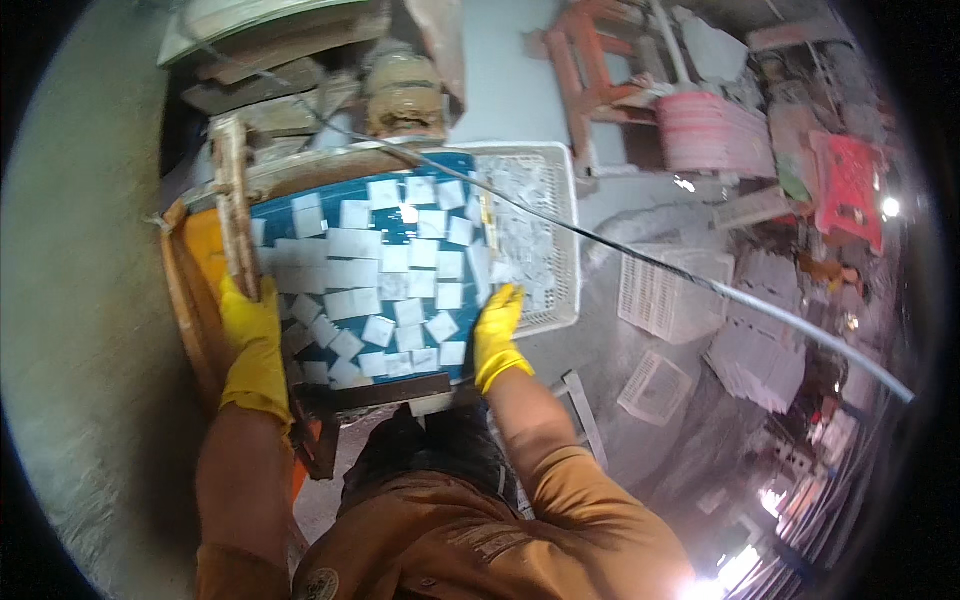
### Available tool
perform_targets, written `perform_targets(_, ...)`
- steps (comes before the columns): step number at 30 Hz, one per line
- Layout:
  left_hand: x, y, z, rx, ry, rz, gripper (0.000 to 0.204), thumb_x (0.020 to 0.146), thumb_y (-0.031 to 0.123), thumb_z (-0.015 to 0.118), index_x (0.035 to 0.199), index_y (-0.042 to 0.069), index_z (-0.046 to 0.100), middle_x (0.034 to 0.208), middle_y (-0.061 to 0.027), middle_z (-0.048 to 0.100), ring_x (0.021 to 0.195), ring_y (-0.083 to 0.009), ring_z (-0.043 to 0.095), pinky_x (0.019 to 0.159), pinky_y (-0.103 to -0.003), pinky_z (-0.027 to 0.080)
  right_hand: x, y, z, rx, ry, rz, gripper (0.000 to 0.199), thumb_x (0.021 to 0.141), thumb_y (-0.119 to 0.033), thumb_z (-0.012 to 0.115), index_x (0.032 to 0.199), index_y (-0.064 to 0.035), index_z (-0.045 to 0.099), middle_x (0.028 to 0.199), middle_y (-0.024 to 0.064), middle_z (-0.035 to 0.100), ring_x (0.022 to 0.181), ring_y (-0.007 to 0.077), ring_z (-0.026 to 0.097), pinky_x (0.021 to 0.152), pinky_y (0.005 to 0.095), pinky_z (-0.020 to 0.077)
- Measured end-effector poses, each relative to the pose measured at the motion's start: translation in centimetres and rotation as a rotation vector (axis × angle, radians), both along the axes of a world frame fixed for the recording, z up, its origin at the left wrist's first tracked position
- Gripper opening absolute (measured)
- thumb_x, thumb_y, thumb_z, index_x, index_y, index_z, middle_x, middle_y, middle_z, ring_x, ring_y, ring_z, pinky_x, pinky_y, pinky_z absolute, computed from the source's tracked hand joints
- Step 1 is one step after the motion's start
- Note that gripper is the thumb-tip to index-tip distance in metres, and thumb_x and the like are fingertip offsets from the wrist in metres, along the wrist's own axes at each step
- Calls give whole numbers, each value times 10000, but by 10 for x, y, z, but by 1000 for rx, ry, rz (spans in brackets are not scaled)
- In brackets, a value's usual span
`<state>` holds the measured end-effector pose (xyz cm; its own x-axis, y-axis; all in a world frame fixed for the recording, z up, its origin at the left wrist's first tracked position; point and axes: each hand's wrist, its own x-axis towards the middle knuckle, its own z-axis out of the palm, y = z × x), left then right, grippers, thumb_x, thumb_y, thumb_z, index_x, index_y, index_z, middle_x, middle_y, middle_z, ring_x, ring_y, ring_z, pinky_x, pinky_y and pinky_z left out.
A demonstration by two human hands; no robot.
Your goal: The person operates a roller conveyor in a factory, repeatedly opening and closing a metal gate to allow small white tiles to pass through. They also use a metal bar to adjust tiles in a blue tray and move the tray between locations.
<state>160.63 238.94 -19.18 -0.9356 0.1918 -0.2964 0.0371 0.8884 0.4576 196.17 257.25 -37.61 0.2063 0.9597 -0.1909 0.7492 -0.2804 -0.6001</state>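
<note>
A blue tray [390, 228] covered with several flat white rectangular pieces [345, 243] lies tilted in front of me over an orange frame [195, 270]. My left hand [250, 335], in a yellow rubber glove, grips the tray's left edge beside a worn wooden bar [232, 205]. My right hand [497, 332], also in a yellow glove, holds the tray's right edge, next to a white plastic crate [540, 235] that holds more white pieces.
A thin metal rod [700, 280] runs diagonally from the tray to the right. White crates [665, 290] and stacked white sheets [755, 350] lie on the grey floor at right. A red plastic stool [850, 185], a pink stack [712, 130] and wooden planks [270, 80] stand behind.
</note>
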Motion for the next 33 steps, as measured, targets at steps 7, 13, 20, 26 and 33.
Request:
perform_targets(7,-9,-7,-16,-47,125,-62,763,868,385,765,1496,51,490,1280,-257,678,1162,-428,667,978,-465,539,-43,27,105,-12,359,360,429,1088,-263,538,1367,59,592,1257,202,702,1159,269,663,1019,376,506)
perform_targets(13,-10,-4,0,44,117,-9,777,811,334,802,1461,23,511,1140,-251,720,1021,-454,700,882,-483,565,-210,50,250,-293,914,801,389,1062,-39,537,1447,21,533,1421,173,618,1300,252,603,1136,364,441)
perform_targets(20,-15,-6,15,-18,-8,4,796,829,347,770,1502,52,466,1251,-250,685,1105,-441,675,933,-479,547,-510,177,347,-477,1580,736,424,1087,-280,553,1437,-43,532,1349,151,622,1159,259,635,1042,360,514)
perform_targets(26,-18,-8,5,27,52,-26,753,836,327,804,1483,81,508,1196,-269,690,1090,-458,671,933,-491,548,-658,212,373,-751,1547,781,579,998,-524,601,1371,-83,575,1232,152,640,1052,292,640,959,444,540)
perform_targets(33,-19,-8,-2,172,34,18,730,833,257,829,1466,57,525,1240,-232,699,1129,-412,690,963,-425,542,-551,183,361,-958,1602,907,634,965,-624,627,1269,-68,613,1013,131,670,880,286,654,756,445,571)
